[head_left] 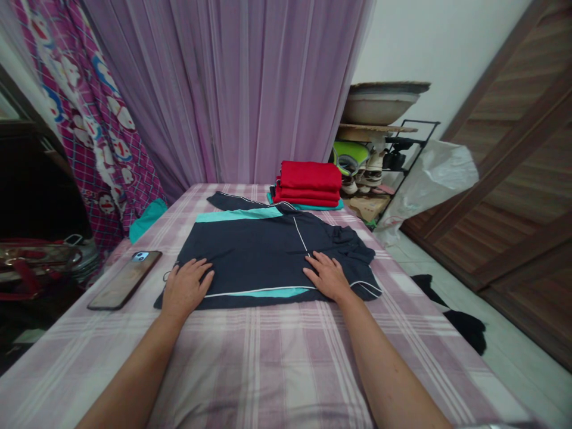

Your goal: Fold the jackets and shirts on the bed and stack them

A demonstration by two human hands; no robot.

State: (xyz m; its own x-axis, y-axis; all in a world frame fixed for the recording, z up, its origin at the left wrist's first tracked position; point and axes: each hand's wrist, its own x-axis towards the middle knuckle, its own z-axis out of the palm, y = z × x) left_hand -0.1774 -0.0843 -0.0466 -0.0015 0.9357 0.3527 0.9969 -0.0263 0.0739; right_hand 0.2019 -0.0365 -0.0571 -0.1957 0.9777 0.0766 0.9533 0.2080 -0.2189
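A dark navy jacket point(254, 247) with turquoise panels and white piping lies on its side across the plaid bedspread, one sleeve stretched toward the back left. My left hand point(186, 286) rests flat on its near left end, fingers spread. On the near right part, beside a white piping line, lies my right hand point(328, 275), palm down with the fingers apart. Neither hand grips the cloth. Behind the jacket stands a stack of folded red clothes point(308, 179) on top of a turquoise folded piece point(328, 207).
A phone point(125, 280) lies left of the jacket on the plaid bedspread point(250, 369). Purple curtains point(241, 89) hang behind the bed. At the back right are a shoe rack point(413, 161) and a plastic bag point(440, 179). Black cloth point(465, 328) lies on the floor.
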